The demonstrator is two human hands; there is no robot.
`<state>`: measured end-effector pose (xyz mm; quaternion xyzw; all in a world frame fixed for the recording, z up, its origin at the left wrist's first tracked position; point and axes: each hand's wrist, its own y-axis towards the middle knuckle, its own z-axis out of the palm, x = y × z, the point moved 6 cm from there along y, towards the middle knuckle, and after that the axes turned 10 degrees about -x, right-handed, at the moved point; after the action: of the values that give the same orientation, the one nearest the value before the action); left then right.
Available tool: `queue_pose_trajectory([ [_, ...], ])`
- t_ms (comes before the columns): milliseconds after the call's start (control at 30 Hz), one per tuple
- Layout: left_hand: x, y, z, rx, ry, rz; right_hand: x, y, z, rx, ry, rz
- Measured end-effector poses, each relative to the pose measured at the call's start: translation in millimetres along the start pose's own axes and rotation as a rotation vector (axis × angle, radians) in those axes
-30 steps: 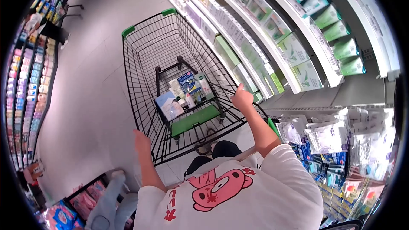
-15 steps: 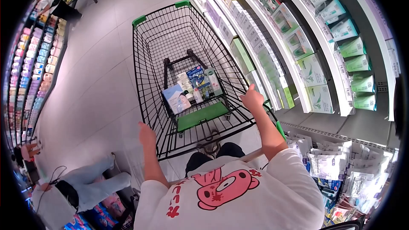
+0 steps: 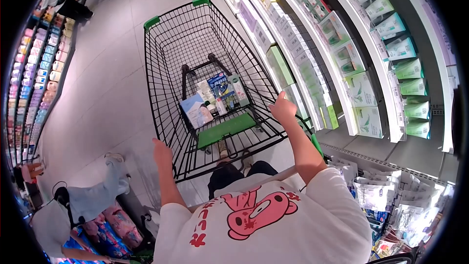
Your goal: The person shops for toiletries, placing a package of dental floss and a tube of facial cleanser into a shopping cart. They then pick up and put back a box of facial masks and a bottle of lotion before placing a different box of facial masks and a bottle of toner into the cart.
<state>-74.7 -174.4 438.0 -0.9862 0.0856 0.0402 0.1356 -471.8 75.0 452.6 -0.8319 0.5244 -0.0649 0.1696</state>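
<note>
My left hand (image 3: pixel 162 151) is closed beside the left rear edge of a black wire shopping cart (image 3: pixel 152 68), its palm side hidden. At the cart's right rim is my right hand (image 3: pixel 284 108), with fingers curled and one digit pointing forward; whether it grips anything is hidden. Both forearms extend over a pale bar at the cart's rear. Inside the cart lie a light blue and white box (image 3: pixel 196 111), a dark blue package (image 3: pixel 221 85), a green and white box (image 3: pixel 239 90) and small bottles. A green panel (image 3: pixel 227 130) sits behind them.
Shelves of boxes and green tubes (image 3: pixel 409 69) line the right side. Bagged goods (image 3: pixel 375 193) hang at lower right. A person in light trousers (image 3: pixel 95 193) is at lower left, near a cart with colorful packages (image 3: pixel 119 225). Another person (image 3: pixel 71 7) stands by the left shelves (image 3: pixel 44 68).
The cart and both my hands have shifted slightly left in view. The right shelves appear slightly lower. The person at lower left has changed leg position, and an arm now shows there.
</note>
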Motion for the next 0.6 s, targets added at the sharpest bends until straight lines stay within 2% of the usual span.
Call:
queue_pose_trajectory([
  [167, 8, 29, -6, 0.009, -0.014, 0.009, 24, 8, 2, -0.134, 0.004, -0.039],
  [367, 14, 67, -19, -0.029, -0.031, 0.02, 59, 21, 0, -0.163, 0.047, -0.021],
  [600, 14, 112, -31, -0.008, -0.006, 0.042, 95, 37, -19, -0.031, 0.031, 0.028],
])
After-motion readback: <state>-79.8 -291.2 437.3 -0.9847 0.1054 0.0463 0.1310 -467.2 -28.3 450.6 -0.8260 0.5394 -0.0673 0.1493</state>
